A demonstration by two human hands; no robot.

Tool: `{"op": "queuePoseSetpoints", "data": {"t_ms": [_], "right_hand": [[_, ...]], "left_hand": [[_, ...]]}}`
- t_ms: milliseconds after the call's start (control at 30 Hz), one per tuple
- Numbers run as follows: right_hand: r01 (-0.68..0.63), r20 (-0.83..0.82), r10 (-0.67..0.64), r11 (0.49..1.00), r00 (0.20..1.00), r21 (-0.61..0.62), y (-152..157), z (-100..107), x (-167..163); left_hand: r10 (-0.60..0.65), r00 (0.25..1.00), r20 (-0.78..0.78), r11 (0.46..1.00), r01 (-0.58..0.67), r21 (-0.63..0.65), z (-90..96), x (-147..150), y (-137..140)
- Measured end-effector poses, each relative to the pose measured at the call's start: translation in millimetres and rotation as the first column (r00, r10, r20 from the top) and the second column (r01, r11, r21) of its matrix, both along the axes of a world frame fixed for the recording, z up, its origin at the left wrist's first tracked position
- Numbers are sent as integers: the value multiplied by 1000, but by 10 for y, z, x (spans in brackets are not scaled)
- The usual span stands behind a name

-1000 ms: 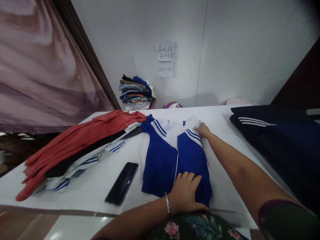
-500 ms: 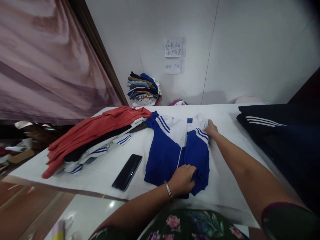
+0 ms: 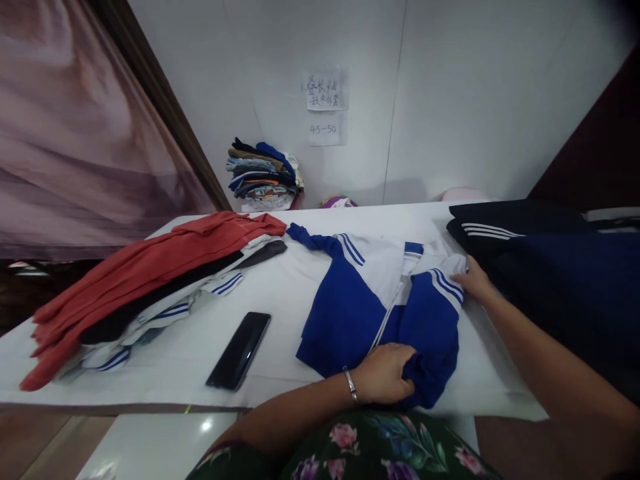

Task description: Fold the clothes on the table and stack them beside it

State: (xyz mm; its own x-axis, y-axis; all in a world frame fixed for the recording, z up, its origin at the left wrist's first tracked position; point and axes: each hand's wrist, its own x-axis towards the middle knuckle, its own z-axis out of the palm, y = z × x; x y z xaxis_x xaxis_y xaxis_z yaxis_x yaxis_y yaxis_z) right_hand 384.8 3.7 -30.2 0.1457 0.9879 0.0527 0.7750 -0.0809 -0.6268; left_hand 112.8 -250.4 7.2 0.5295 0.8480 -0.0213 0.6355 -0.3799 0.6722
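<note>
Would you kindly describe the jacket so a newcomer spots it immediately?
Find the white table, then the black phone on it. The jacket lies right of that, bright blue with white shoulders, unlike the red garment and dark clothes.

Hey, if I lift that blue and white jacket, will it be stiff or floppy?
Probably floppy: the jacket bunches in the left hand. It would likely sag unevenly, since its far sleeve lies loose and twisted. Breakage seems unlikely, as it looks like soft cloth.
</note>
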Motion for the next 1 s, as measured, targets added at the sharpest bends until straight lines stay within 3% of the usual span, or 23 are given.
{"op": "queuePoseSetpoints", "data": {"t_ms": [200,300,333,400,467,533,667,767,1000], "right_hand": [[-3,135,15,996,991,-90,86,139,-22],[-45,236,58,997,970,-60,217,261,-84],[-57,272,67,997,960,-45,262,296,-108],[-80,329,93,995,940,-52,351,350,-171],[-96,366,125,991,922,-97,438,386,-266],[-126,385,164,984,908,-123,525,409,-408],[-288,385,302,953,872,-94,701,420,-851],[-404,372,413,909,832,-105,806,401,-1250],[-514,378,534,843,757,-161,894,309,-1970]], "left_hand": [[-32,996,88,999,32,1,265,-251,-106],[226,966,124,968,-237,83,311,-572,-88],[361,926,112,919,-373,125,292,-708,-57],[607,793,55,767,-603,220,218,-994,38],[738,674,-35,654,-701,284,134,-1247,155],[795,595,-120,603,-753,265,71,-1412,261],[805,555,-210,585,-801,127,15,-1444,376],[799,551,-242,587,-802,111,-1,-1373,395],[758,534,-375,590,-806,45,31,-1364,413]]}}
